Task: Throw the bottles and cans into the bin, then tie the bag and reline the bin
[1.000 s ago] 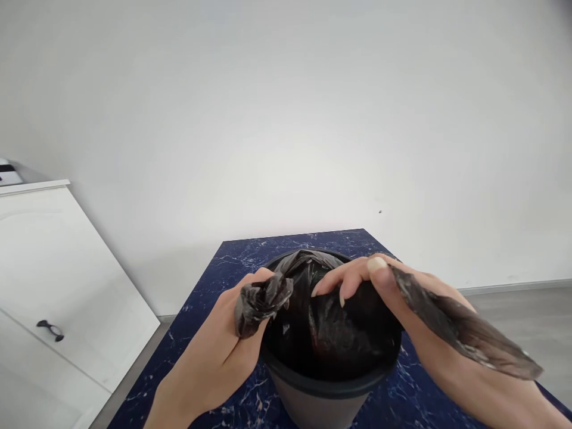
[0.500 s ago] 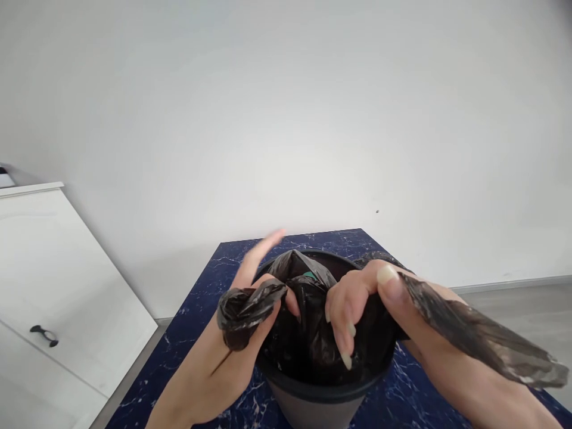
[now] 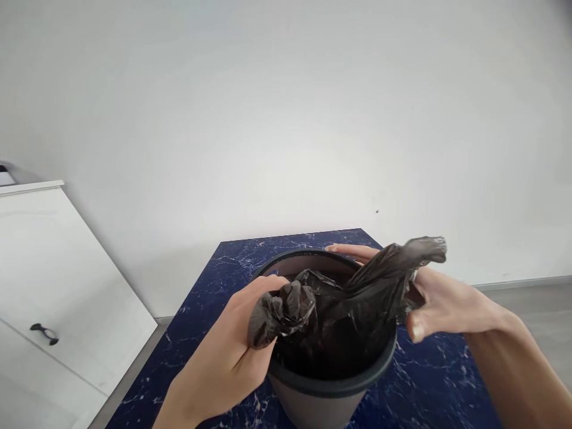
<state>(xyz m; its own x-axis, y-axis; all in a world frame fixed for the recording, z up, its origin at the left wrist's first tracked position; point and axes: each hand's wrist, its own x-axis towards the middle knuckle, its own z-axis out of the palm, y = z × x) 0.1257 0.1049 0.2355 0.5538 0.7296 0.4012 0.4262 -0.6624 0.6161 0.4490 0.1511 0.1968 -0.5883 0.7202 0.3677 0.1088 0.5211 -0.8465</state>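
Black bag lies between left hand, clenched round one end, and right hand, spread beside the other.

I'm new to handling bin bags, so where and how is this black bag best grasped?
Probably pinched by the raised tail of the black bag, from the right: it narrows and juts up beyond the bin, while the left hand grips a bunched part.

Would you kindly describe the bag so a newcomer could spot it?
Find the blue, white-veined table, then the round bin on it. The bag rises from inside: thin, crinkled black plastic, bunched at the left hand, unlike the smooth bin.
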